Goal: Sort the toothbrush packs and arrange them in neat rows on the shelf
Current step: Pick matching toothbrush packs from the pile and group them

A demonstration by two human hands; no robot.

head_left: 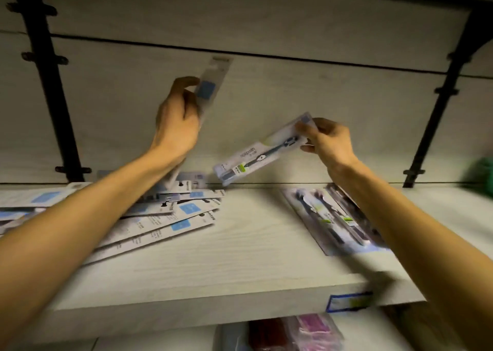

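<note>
Presently, item one: a single toothbrush pack [262, 150], face out, dark brush and green label showing, held tilted in the air just above the back edge of the shelf [240, 257]. The right hand [329, 142] pinches its upper end between fingertips and thumb; the lower end hangs free, close to the shelf's rear seam.

Item two: a second pack [210, 86], back outward with a blue square on it, held nearly upright over the shelf's left half against the wall panel. The left hand [177, 121] is curled around its lower part in a firm clasp.

Item three: a fanned heap of packs [170, 217], backs up with blue squares, lying overlapped and askew on the left part of the shelf, partly under the left forearm.

Item four: a wider twin pack group [330, 217], faces up, lying slantwise on the shelf's right part beneath the right forearm.

Item five: a blue-edged price label [348, 301] on the shelf's front lip. Pink and dark goods, blurred, on the level below the shelf.

Handling note, as judgement: sorting seems early; no straight row exists yet. Each held pack would do best laid flat, face up, long edge square to the shelf's front lip. The bare middle of the shelf looks the fittest place to begin. Like faces belong together, so the backward pack wants turning first.
</note>
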